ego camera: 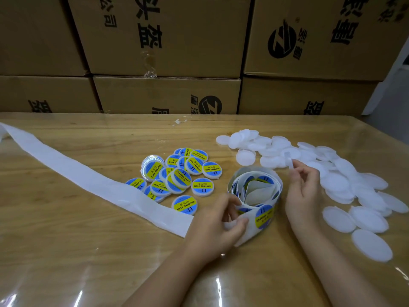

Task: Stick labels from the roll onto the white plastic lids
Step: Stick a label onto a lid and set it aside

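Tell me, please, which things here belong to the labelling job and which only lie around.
For the job: label roll, blank white lids, labelled lids, empty backing strip.
Just lying about: cardboard boxes, small white scrap.

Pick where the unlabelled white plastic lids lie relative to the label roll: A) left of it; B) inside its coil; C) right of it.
C: the plain round white plastic lids spread over the table right of the coiled blue-and-yellow label roll.
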Demonstrator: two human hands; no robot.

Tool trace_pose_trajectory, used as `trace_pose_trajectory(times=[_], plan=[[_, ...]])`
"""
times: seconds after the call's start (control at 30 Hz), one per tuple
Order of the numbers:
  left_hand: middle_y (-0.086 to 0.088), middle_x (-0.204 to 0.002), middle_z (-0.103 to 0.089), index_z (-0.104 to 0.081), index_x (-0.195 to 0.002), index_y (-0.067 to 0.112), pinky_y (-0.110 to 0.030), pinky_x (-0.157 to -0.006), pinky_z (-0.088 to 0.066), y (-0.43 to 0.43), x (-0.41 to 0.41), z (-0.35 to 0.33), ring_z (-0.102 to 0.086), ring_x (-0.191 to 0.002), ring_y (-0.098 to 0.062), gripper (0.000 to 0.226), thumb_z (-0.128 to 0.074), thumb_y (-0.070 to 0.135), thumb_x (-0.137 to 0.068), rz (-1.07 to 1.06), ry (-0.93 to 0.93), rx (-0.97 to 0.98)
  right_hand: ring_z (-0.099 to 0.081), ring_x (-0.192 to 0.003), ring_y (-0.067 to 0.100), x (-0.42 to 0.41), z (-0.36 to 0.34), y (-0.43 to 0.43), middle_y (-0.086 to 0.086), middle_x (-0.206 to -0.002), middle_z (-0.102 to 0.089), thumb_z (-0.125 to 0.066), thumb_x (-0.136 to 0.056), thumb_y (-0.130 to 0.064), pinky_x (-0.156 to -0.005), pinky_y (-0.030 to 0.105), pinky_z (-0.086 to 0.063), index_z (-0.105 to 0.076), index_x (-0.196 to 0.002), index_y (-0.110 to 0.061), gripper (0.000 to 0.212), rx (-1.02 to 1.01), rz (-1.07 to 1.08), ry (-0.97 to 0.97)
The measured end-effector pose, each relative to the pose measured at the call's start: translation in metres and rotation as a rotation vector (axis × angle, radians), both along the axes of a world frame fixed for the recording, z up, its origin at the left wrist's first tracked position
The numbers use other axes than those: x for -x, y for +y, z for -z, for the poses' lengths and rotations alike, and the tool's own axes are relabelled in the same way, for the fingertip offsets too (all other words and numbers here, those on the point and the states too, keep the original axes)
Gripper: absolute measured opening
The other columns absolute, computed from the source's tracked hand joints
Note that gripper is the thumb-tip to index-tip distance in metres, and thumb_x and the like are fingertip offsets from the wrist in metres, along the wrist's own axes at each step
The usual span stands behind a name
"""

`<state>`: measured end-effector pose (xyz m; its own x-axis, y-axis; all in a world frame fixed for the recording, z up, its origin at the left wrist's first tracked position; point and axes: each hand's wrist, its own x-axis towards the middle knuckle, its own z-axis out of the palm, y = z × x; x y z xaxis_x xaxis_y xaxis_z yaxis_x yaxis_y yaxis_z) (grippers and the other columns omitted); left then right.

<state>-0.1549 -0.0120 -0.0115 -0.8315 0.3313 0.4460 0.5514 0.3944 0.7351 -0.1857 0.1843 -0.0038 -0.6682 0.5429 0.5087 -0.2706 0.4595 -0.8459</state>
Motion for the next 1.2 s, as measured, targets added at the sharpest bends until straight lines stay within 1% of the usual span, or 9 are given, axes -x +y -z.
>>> trace_pose_trajectory(times=[0.13,0.27,0.33,0.43,0.53,0.7,0.83,0.97,1.2], plan=[[0.02,-0.076,-0.056,-0.038,-0.106,0.052,-0.027,-0.062,-0.046,0.001,0.007,0.003,-0.052,-0.064,-0.003,0.042,-0.066,0.036,-0.079,-0.033,-0.068,-0.039,-0.052,-0.082,0.004,-0.022,-0.016,-0.031,-0.014,-0.085,-0.055,-0.047,-0.091,-0.023,-0.071,0.009,-0.038,-0.047,-0.085,-0.033,0.011,-0.03,-0.144,0.093],[0.018,-0.066,-0.055,-0.027,-0.128,0.053,-0.025,-0.064,-0.047,0.003,0.011,0.008,-0.054,-0.062,-0.004,0.064,-0.061,0.053,-0.074,-0.042,-0.07,-0.152,-0.052,-0.085,0.014,-0.04,-0.02,-0.058,-0.014,-0.081,-0.055,-0.048,-0.088,-0.021,-0.076,0.018,-0.039,-0.05,-0.081,-0.031,0.012,-0.094,-0.382,0.039],[0.019,-0.061,-0.051,-0.023,-0.127,0.06,-0.018,-0.058,-0.042,0.003,0.011,0.007,-0.05,-0.057,-0.002,0.061,-0.054,0.058,-0.075,-0.053,-0.052,-0.189,-0.052,-0.088,0.021,-0.044,-0.019,-0.064,-0.014,-0.081,-0.055,-0.047,-0.09,-0.021,-0.08,0.026,-0.041,-0.05,-0.081,-0.029,0.012,-0.184,-0.494,0.029],[0.017,-0.056,-0.048,-0.034,-0.114,0.065,-0.017,-0.051,-0.033,-0.001,0.009,0.006,-0.044,-0.052,-0.003,0.037,-0.047,0.058,-0.079,-0.068,0.006,-0.143,-0.052,-0.078,0.011,-0.045,-0.019,-0.063,-0.015,-0.078,-0.055,-0.045,-0.09,-0.016,-0.073,0.02,-0.041,-0.053,-0.08,-0.024,0.014,-0.14,-0.615,0.017],[0.018,-0.059,-0.054,-0.047,-0.093,0.049,-0.02,-0.049,-0.032,-0.003,0.006,0.004,-0.048,-0.053,-0.005,0.017,-0.041,0.059,-0.081,-0.086,0.021,-0.082,-0.054,-0.075,0.005,-0.042,-0.019,-0.056,-0.017,-0.077,-0.059,-0.042,-0.09,-0.016,-0.07,0.016,-0.041,-0.055,-0.083,-0.026,0.018,-0.065,-0.559,0.022],[0.011,-0.073,-0.059,-0.053,-0.085,0.022,-0.025,-0.053,-0.04,-0.009,0.008,0.001,-0.052,-0.062,-0.01,0.035,-0.039,0.054,-0.085,-0.162,0.128,-0.097,-0.049,-0.09,-0.008,-0.034,-0.013,-0.042,-0.022,-0.08,-0.059,-0.041,-0.091,-0.026,-0.082,0.028,-0.04,-0.062,-0.086,-0.021,0.022,-0.443,-0.354,0.087],[0.001,-0.072,-0.056,-0.048,-0.083,0.027,-0.026,-0.054,-0.038,-0.027,0.016,-0.005,-0.051,-0.061,-0.014,0.025,-0.041,0.051,-0.086,-0.289,0.168,-0.109,-0.059,-0.074,0.011,-0.029,-0.01,-0.039,-0.01,-0.075,-0.062,-0.052,-0.084,-0.023,-0.079,0.035,-0.037,-0.066,-0.078,-0.013,0.019,-0.674,-0.377,0.147],[0.006,-0.051,-0.052,-0.055,-0.073,0.02,-0.03,-0.049,-0.036,-0.045,0.024,-0.01,-0.05,-0.048,-0.024,0.03,-0.044,0.043,-0.088,-0.54,0.351,0.142,-0.058,-0.077,0.01,-0.029,-0.008,-0.039,-0.012,-0.08,-0.062,-0.058,-0.081,-0.023,-0.083,0.032,-0.035,-0.069,-0.088,-0.017,0.015,-0.78,-0.353,0.145],[0.006,-0.064,-0.066,-0.064,-0.086,0.018,-0.031,-0.073,-0.033,-0.034,0.022,-0.009,-0.059,-0.057,-0.018,0.02,-0.05,0.03,-0.092,-0.601,0.638,0.292,-0.057,-0.084,0.009,-0.032,-0.008,-0.047,-0.011,-0.086,-0.066,-0.061,-0.082,-0.021,-0.083,0.032,-0.035,-0.071,-0.094,-0.017,0.016,-0.788,-0.346,0.175]])
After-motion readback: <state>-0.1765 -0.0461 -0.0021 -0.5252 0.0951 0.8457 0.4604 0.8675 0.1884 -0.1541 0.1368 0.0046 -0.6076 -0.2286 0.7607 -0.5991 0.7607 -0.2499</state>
